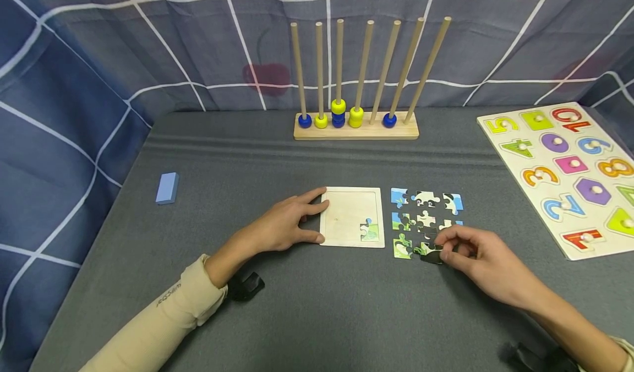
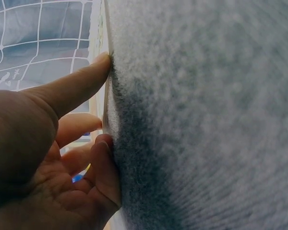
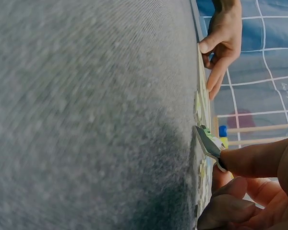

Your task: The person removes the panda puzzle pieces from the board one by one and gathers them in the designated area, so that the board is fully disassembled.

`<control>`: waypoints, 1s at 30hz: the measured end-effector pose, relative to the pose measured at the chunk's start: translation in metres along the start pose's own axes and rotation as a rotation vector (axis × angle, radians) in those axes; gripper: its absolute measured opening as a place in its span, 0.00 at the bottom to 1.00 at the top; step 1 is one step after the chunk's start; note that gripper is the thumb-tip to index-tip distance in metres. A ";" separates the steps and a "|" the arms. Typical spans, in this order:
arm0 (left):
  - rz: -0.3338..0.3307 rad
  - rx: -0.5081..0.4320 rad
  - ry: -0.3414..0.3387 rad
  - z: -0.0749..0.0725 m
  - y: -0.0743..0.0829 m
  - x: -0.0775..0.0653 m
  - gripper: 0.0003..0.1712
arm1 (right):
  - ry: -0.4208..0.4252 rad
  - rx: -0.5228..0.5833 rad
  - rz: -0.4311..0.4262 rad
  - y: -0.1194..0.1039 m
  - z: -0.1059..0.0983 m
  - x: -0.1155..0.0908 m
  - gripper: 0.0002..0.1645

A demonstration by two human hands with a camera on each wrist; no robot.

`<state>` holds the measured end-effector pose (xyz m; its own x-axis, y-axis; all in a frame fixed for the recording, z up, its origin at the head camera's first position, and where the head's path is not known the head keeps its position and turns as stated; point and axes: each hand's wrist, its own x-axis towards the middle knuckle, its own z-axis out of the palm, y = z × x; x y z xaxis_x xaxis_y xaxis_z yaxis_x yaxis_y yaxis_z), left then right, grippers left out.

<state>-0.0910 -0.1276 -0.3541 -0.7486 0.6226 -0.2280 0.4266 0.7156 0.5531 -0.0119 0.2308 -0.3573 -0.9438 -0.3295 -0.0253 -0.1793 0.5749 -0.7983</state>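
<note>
My left hand [image 1: 283, 224] rests at the left edge of a square wooden puzzle tray [image 1: 342, 209], thumb and fingers touching its rim. One green-and-blue jigsaw piece [image 1: 369, 231] lies in the tray's lower right corner. Between thumb and fingertips, my right hand [image 1: 479, 263] pinches a jigsaw piece [image 3: 211, 146], tilted up at the bottom row of loose pieces. These loose jigsaw pieces [image 1: 403, 247], with panda and leaf pictures, lie in rows right of the tray; my right hand hides some of them.
Behind the tray stands a wooden peg rack [image 1: 356, 132] with tall rods and several blue and yellow beads. A number-and-shape board [image 1: 564, 187] lies at the right. Far left is a small blue block [image 1: 167, 188]. A checked cloth [image 1: 208, 42] hangs along the back.
</note>
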 end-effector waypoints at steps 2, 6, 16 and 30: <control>0.000 -0.001 -0.001 0.000 0.000 0.000 0.42 | 0.016 -0.021 -0.014 0.002 0.001 0.000 0.09; 0.000 0.000 -0.001 -0.001 0.001 0.000 0.42 | 0.029 -0.074 -0.036 0.003 0.002 0.000 0.11; -0.007 -0.006 -0.005 -0.001 0.000 0.000 0.42 | 0.085 -0.218 -0.057 0.003 0.008 0.002 0.17; -0.001 -0.006 -0.003 -0.001 0.000 -0.001 0.42 | 0.091 -0.310 -0.051 0.002 0.011 0.002 0.17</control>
<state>-0.0910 -0.1283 -0.3527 -0.7472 0.6232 -0.2312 0.4232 0.7142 0.5574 -0.0109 0.2232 -0.3649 -0.9499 -0.3034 0.0748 -0.2896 0.7648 -0.5756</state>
